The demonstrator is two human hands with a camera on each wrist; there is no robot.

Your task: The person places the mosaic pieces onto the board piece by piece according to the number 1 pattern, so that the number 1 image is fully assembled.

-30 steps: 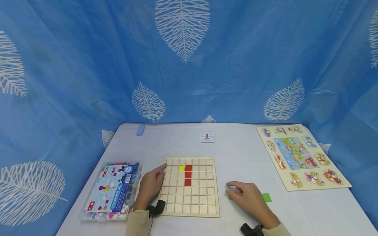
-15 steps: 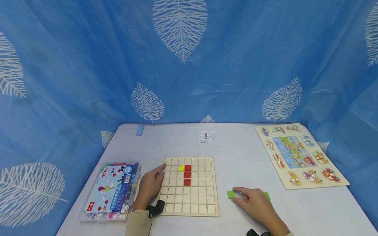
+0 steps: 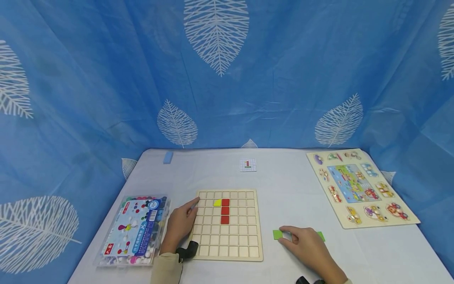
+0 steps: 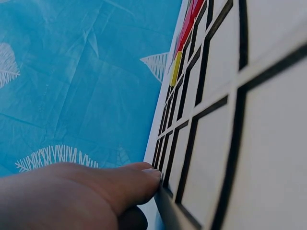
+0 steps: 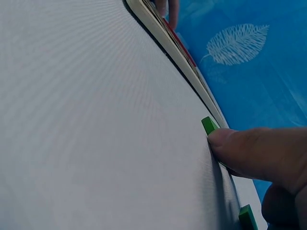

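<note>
A square wooden grid board lies in the middle of the table. Three red tiles form a column in its grid, with a yellow quarter-round piece left of the top one. My left hand rests along the board's left side, index finger straight; the left wrist view has the thumb at the edge. To the right of the board, my right hand pinches a green tile between thumb and index finger, low over the table. Another green tile is partly hidden behind that hand.
A clear case of colourful balls stands left of the board. Behind the board lies a small pattern card, and a blue block sits at the back left. A wooden picture puzzle lies at the right.
My right hand has shifted slightly right and down, uncovering the nearer green tile, and its thumb and index finger have come onto that tile's edges. My left hand has stayed at the board.
</note>
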